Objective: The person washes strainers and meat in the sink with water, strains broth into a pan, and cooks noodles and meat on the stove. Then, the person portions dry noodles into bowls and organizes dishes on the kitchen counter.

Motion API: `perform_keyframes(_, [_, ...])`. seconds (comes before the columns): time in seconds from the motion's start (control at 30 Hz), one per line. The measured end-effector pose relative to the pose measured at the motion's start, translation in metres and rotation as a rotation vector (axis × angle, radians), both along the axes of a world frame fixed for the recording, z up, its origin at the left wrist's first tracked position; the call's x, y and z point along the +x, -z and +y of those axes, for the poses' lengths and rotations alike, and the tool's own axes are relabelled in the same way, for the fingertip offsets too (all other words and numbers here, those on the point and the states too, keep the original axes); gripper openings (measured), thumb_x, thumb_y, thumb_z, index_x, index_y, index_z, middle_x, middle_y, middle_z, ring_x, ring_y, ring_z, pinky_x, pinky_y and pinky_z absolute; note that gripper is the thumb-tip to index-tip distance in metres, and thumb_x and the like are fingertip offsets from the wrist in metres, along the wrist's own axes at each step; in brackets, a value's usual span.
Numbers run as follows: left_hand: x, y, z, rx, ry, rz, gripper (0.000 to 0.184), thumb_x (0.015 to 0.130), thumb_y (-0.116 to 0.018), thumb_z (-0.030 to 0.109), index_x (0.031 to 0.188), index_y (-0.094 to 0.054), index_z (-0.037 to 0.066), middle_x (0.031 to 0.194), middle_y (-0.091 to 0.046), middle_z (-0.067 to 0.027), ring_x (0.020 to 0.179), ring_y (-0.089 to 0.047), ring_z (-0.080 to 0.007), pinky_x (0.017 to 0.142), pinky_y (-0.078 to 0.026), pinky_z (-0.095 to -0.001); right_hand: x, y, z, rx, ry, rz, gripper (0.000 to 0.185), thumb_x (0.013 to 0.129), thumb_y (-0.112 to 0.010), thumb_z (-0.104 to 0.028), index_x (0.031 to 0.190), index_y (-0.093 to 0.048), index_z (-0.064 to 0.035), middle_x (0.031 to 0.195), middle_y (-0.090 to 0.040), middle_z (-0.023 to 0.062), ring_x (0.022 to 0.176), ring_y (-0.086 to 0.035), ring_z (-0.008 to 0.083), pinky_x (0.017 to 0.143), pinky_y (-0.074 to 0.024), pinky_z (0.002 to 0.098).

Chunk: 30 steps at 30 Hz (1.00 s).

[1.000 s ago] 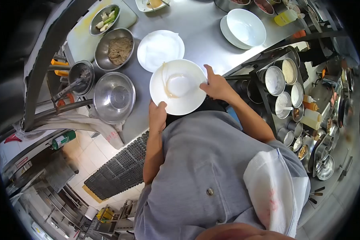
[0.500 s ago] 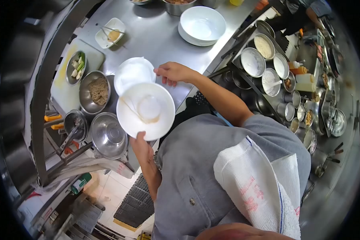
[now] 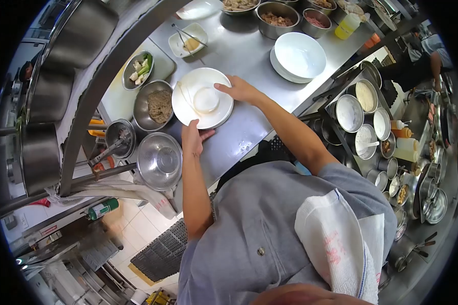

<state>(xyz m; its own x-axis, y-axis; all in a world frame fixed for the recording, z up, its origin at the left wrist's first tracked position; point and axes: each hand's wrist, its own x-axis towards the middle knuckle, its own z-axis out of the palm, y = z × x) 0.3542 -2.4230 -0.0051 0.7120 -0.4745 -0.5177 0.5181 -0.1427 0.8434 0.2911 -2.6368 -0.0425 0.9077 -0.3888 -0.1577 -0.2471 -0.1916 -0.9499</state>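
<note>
Both hands grip a white bowl (image 3: 193, 96) with a brownish streak inside. It lies over another white dish, whose edge shows below it on the steel counter. My left hand (image 3: 192, 138) holds the near rim, thumb on top. On the far right rim is my right hand (image 3: 241, 90), its thumb over the edge and its fingers mostly hidden. Just left of the bowl, a steel bowl (image 3: 142, 104) holds noodle-like strands. Nearer me sits a perforated steel bowl (image 3: 159, 161).
Stacked white bowls (image 3: 300, 57) stand at the back right, by steel pots of food (image 3: 277, 20). A square white dish (image 3: 188, 39) and a bowl of green and white vegetables (image 3: 137, 70) are at the back left. Another person (image 3: 417, 66) stands far right.
The streaked bowl has moved away from me onto the other white dish. My right hand, off it half a second ago, is back on its rim. The view has shifted.
</note>
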Motion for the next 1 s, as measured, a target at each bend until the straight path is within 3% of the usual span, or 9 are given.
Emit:
perform_keyframes(0.1, [-0.005, 0.005, 0.008, -0.005, -0.032, 0.057, 0.044, 0.090, -0.047, 0.023, 0.125, -0.038, 0.000, 0.102, -0.057, -0.0186, 0.076, -0.061, -0.0288, 0.064, -0.056, -0.0392, 0.002, 0.016, 0.006, 0.126, -0.014, -0.025, 0.067, 0.087, -0.044, -0.058, 0.121, -0.054, -0.0010, 0.113, -0.059, 0.0244, 0.106, -0.056, 0.0367, 0.093, -0.0406, 0.0399])
perform_keyframes(0.33, [-0.023, -0.001, 0.011, 0.005, -0.162, 0.056, 0.049, 0.092, -0.050, 0.036, 0.126, -0.038, 0.003, 0.106, -0.056, -0.0161, 0.080, -0.061, -0.0287, 0.070, -0.055, -0.0414, -0.002, 0.045, 0.013, 0.090, -0.033, -0.052, 0.064, 0.090, -0.040, -0.055, 0.121, -0.053, 0.0002, 0.117, -0.056, 0.0257, 0.110, -0.053, 0.0357, 0.095, -0.0385, 0.0413])
perform_keyframes(0.47, [-0.029, 0.010, 0.017, -0.102, -0.188, 0.050, 0.062, 0.091, -0.048, 0.049, 0.129, -0.034, 0.001, 0.120, -0.047, -0.0171, 0.094, -0.057, -0.0319, 0.082, -0.051, -0.0461, -0.033, -0.016, 0.016, 0.112, -0.062, -0.026, 0.060, 0.094, -0.038, -0.049, 0.120, -0.053, 0.0028, 0.117, -0.057, 0.0238, 0.111, -0.052, 0.0348, 0.097, -0.0379, 0.0402])
perform_keyframes(0.53, [-0.036, 0.009, 0.022, -0.164, -0.170, 0.060, 0.067, 0.091, -0.046, 0.053, 0.131, -0.031, 0.001, 0.118, -0.045, -0.0182, 0.098, -0.055, -0.0335, 0.087, -0.049, -0.0485, -0.038, -0.012, 0.013, 0.274, 0.046, -0.022, 0.053, 0.095, -0.041, -0.045, 0.120, -0.054, -0.0005, 0.103, -0.059, 0.0152, 0.092, -0.056, 0.0208, 0.075, -0.0490, 0.0317])
perform_keyframes(0.67, [-0.060, 0.007, 0.043, -0.081, -0.334, 0.119, 0.062, 0.093, -0.044, 0.050, 0.126, -0.035, -0.002, 0.103, -0.047, -0.0180, 0.092, -0.057, -0.0327, 0.083, -0.050, -0.0468, -0.043, 0.026, 0.025, 0.237, 0.242, -0.103, 0.048, 0.094, -0.045, -0.042, 0.119, -0.056, -0.0031, 0.100, -0.060, 0.0118, 0.084, -0.056, 0.0171, 0.065, -0.0493, 0.0294])
perform_keyframes(0.8, [-0.088, 0.003, 0.057, -0.038, -0.008, -0.133, 0.040, 0.096, -0.045, 0.033, 0.117, -0.046, -0.002, 0.096, -0.055, -0.0127, 0.080, -0.060, -0.0224, 0.070, -0.052, -0.0351, -0.087, 0.025, 0.036, 0.061, 0.367, -0.132, 0.036, 0.090, -0.051, -0.024, 0.112, -0.057, 0.0028, 0.107, -0.060, 0.0214, 0.099, -0.059, 0.0310, 0.088, -0.0454, 0.0367])
perform_keyframes(0.87, [-0.094, -0.014, 0.052, 0.143, 0.184, -0.134, 0.032, 0.097, -0.045, 0.027, 0.108, -0.054, -0.002, 0.094, -0.059, -0.0099, 0.078, -0.060, -0.0163, 0.068, -0.051, -0.0304, -0.114, 0.002, 0.033, 0.012, 0.158, 0.251, 0.032, 0.085, -0.057, -0.020, 0.108, -0.059, 0.0024, 0.100, -0.061, 0.0194, 0.095, -0.059, 0.0310, 0.086, -0.0457, 0.0359])
perform_keyframes(0.93, [-0.096, -0.015, 0.054, 0.223, 0.298, -0.234, 0.029, 0.095, -0.050, 0.026, 0.100, -0.058, -0.001, 0.084, -0.060, -0.0055, 0.072, -0.057, -0.0120, 0.063, -0.048, -0.0262, -0.142, 0.006, 0.040, -0.013, 0.120, 0.196, 0.026, 0.085, -0.058, -0.019, 0.101, -0.063, 0.0003, 0.089, -0.061, 0.0158, 0.087, -0.060, 0.0290, 0.081, -0.0471, 0.0344])
perform_keyframes(1.0, [-0.085, 0.007, 0.065, 0.163, 0.511, -0.424, 0.027, 0.094, -0.053, 0.025, 0.100, -0.060, 0.000, 0.076, -0.059, -0.0014, 0.066, -0.054, -0.0098, 0.059, -0.044, -0.0241, -0.164, 0.016, 0.059, -0.317, 0.307, -0.215, 0.020, 0.084, -0.060, -0.017, 0.096, -0.064, -0.0007, 0.083, -0.062, 0.0139, 0.082, -0.061, 0.0267, 0.075, -0.0479, 0.0332])
